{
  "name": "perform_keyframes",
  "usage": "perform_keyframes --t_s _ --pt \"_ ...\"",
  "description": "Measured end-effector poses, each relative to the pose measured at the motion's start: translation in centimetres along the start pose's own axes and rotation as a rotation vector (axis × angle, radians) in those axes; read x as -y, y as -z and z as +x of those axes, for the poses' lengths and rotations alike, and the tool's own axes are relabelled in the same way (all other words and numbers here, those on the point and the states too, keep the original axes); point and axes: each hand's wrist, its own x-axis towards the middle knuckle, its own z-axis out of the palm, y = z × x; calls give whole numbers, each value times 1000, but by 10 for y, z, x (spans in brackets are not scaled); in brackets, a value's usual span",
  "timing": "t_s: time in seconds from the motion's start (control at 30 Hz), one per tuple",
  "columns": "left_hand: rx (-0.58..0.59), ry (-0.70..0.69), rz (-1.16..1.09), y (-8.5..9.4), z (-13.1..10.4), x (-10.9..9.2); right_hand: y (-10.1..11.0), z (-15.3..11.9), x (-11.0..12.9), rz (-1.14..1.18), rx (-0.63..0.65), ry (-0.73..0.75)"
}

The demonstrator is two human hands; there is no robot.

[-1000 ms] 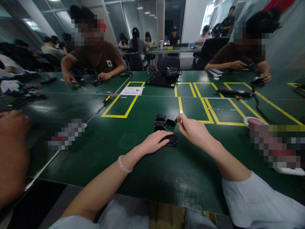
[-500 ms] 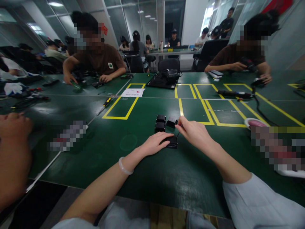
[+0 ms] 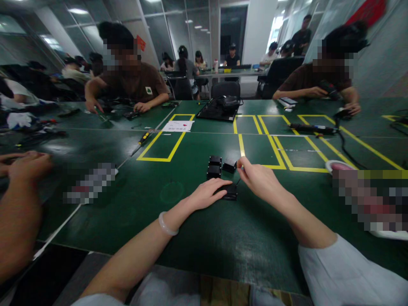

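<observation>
A small black box-like part (image 3: 231, 195) lies on the green table with my left hand (image 3: 208, 192) closed around it, fingers over the top and thumb along the near side. My right hand (image 3: 255, 174) is pinched on a thin screwdriver (image 3: 238, 182). Its dark shaft slants down to the right end of the held part; the handle is mostly hidden by my fingers. Just beyond my left hand sit two similar black parts (image 3: 214, 166) in a column. Beside them a further black part (image 3: 229, 165) lies tilted, close to my right fingertips.
To the left lies a yellow-and-black screwdriver (image 3: 144, 138) near a white paper (image 3: 177, 126). Yellow tape rectangles (image 3: 154, 160) mark the table. A white-rimmed tray (image 3: 390, 234) is at the right. Across the table, two co-workers handle things; another person's hands (image 3: 30, 166) are at the left edge.
The view has tilted up slightly. The neighbour's hands at the left edge have come further into view. My left hand stays on the black part; my right fingers have shifted slightly on the screwdriver.
</observation>
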Motion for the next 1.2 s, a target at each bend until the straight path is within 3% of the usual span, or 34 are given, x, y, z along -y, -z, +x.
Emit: perform_keyframes --t_s 0.77,1.2 --pt "-1 -1 6 -1 0 3 3 -2 3 52 0 16" --pt "2 4 5 -2 -1 3 3 0 4 -39 37 -24"
